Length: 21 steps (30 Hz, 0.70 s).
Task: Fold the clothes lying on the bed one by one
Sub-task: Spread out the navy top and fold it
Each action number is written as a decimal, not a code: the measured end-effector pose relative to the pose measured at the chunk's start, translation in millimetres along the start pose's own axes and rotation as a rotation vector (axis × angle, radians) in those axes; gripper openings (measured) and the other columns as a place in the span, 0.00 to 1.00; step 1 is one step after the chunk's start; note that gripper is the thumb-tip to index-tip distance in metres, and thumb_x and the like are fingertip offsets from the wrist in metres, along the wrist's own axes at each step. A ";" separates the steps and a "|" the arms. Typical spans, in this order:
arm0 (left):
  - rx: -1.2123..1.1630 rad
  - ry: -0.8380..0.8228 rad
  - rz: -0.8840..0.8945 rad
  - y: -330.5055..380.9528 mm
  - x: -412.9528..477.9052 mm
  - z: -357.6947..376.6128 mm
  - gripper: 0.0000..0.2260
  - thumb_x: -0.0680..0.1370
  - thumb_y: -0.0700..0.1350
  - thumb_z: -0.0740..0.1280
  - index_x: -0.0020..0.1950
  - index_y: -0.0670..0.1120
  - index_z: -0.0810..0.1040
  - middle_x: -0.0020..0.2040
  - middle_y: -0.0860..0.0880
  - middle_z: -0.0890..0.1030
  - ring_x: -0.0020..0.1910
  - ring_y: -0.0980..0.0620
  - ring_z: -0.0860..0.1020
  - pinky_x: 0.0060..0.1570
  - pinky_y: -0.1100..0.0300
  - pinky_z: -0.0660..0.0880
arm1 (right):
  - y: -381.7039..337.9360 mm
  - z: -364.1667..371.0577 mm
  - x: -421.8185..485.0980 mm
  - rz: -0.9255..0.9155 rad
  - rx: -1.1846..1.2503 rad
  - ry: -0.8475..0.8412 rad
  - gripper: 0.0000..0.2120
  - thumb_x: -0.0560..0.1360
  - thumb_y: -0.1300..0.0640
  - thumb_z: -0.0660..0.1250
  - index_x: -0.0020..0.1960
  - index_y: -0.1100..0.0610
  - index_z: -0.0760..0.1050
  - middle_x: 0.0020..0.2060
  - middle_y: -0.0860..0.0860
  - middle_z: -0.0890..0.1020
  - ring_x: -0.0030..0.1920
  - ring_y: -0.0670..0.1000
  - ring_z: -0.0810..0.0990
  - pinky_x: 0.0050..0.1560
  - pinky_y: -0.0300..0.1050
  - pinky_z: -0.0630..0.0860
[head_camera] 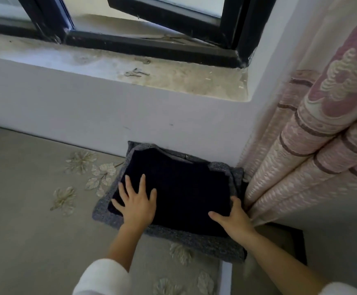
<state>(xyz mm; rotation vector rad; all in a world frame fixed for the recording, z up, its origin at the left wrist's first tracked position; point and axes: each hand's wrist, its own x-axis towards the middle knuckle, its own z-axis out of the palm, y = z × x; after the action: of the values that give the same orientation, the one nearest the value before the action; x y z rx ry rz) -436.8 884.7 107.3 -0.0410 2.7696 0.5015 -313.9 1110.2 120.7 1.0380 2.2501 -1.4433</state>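
My left hand lies spread flat and my right hand rests open, thumb on top. On the bed, in the corner by the wall, a folded grey garment carries the folded dark garment that both hands press. I judge it soft, light and floppy, so I'd lift it from under both side edges.
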 end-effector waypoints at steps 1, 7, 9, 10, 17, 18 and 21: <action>0.004 -0.013 0.011 2.7 -8.8 11.2 0.27 0.80 0.63 0.49 0.77 0.60 0.46 0.78 0.48 0.37 0.76 0.44 0.35 0.69 0.35 0.40 | 1.9 1.2 -2.4 -0.074 -0.148 0.036 0.42 0.73 0.46 0.71 0.77 0.51 0.50 0.71 0.54 0.63 0.68 0.55 0.68 0.64 0.48 0.70; 0.048 -0.048 0.007 3.2 -44.7 55.4 0.31 0.79 0.65 0.45 0.77 0.57 0.35 0.76 0.43 0.31 0.73 0.40 0.29 0.70 0.35 0.40 | 16.8 6.9 -8.7 -0.442 -0.931 -0.151 0.24 0.83 0.48 0.52 0.77 0.42 0.51 0.78 0.46 0.47 0.78 0.50 0.46 0.72 0.54 0.54; 0.073 -0.115 0.012 -2.8 -42.6 57.2 0.32 0.78 0.66 0.45 0.76 0.58 0.33 0.76 0.44 0.30 0.73 0.40 0.29 0.70 0.35 0.39 | 25.5 8.6 -10.6 -0.363 -0.989 -0.287 0.26 0.83 0.49 0.50 0.78 0.42 0.46 0.78 0.46 0.44 0.78 0.51 0.43 0.74 0.58 0.51; 0.075 -0.155 0.014 -4.7 -40.3 55.6 0.32 0.78 0.67 0.46 0.76 0.58 0.33 0.76 0.44 0.31 0.74 0.41 0.30 0.71 0.36 0.39 | 28.1 9.1 -12.1 -0.348 -1.021 -0.314 0.27 0.83 0.50 0.51 0.78 0.43 0.43 0.78 0.47 0.41 0.78 0.52 0.42 0.74 0.59 0.51; -0.067 -0.288 0.014 -3.1 -37.8 7.9 0.29 0.81 0.59 0.55 0.79 0.55 0.46 0.79 0.45 0.42 0.77 0.42 0.38 0.73 0.42 0.46 | 19.3 -3.4 -36.8 -0.359 -0.915 -0.272 0.30 0.82 0.51 0.54 0.79 0.50 0.43 0.78 0.51 0.47 0.77 0.51 0.50 0.75 0.52 0.55; -0.139 -0.246 0.006 -0.8 -47.9 4.5 0.28 0.82 0.56 0.55 0.79 0.52 0.48 0.79 0.44 0.45 0.77 0.42 0.41 0.74 0.44 0.48 | 19.4 -8.9 -43.0 -0.364 -0.852 -0.248 0.30 0.82 0.49 0.54 0.79 0.51 0.44 0.78 0.51 0.50 0.76 0.51 0.54 0.74 0.51 0.57; -0.318 -0.188 -0.020 12.6 -97.3 6.2 0.27 0.83 0.52 0.56 0.79 0.48 0.50 0.79 0.41 0.49 0.77 0.39 0.49 0.74 0.47 0.52 | 23.2 -26.2 -67.1 -0.385 -0.766 -0.210 0.30 0.82 0.46 0.53 0.79 0.53 0.46 0.76 0.52 0.59 0.72 0.52 0.64 0.69 0.49 0.65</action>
<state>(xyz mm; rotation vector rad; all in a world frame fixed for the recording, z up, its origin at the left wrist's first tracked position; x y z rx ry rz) -343.8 895.8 137.3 -0.0896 2.4801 0.8882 -246.7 1110.6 155.5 0.2138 2.5712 -0.6134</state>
